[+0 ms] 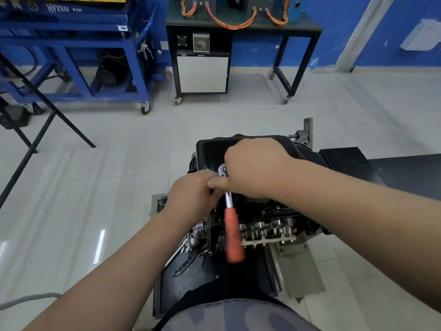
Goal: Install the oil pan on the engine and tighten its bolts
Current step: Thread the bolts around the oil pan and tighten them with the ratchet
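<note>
The black oil pan (210, 149) sits on top of the engine (267, 228), which is mounted on a stand. A ratchet wrench stands at the pan's near edge: its chrome head (223, 169) shows between my hands, and its orange handle (233, 235) points toward me, blurred. My right hand (255, 168) covers the pan just right of the head, fingers curled down and thumb laid across the ratchet's neck. My left hand (193, 189) is curled against the neck from the left. Its fingertips are hidden, so I cannot see what they hold.
A dark base tray (191, 278) under the engine holds loose bolts and a metal bar (176, 253). The stand's black arm (381, 163) runs off to the right. Across the tiled floor stand a blue cart (78, 56) and a black bench (243, 27) with orange cables.
</note>
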Demonstrator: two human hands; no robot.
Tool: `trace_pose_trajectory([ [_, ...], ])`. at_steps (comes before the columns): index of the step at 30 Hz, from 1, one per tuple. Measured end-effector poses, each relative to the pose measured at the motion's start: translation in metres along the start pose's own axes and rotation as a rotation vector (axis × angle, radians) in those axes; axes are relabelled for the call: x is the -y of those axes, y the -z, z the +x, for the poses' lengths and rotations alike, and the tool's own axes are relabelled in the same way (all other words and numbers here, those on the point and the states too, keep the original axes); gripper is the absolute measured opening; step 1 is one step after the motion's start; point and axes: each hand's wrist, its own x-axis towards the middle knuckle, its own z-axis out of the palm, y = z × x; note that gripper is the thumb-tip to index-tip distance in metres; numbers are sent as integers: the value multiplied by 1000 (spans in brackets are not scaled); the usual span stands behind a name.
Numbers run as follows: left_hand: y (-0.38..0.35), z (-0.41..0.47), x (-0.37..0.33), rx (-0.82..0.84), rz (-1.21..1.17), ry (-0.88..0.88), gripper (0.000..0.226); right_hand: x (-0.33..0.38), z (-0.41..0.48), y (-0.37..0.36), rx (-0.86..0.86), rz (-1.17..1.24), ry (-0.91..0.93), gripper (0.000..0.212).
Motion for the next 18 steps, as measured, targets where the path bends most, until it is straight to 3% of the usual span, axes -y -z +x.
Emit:
trace_pose_trajectory([
  [3,4,1,5,70,-2,-165,31,-8,4,2,16,3,221,28],
  [5,3,1,8,100,7,-180,25,-15,5,6,9,4,315,22],
  [8,0,1,5,46,-22,-35,31,-9,4,1,-74,-59,221,32],
  [11,-4,3,4,14,-90,43,41,0,1,-1,-19,35,-17,51],
  [15,-1,2,5,68,-220,-86,34,-11,3,3,32,22,218,28],
  [18,-3,0,8,82,-173,-90,32,-17,3,7,43,24,263,27],
])
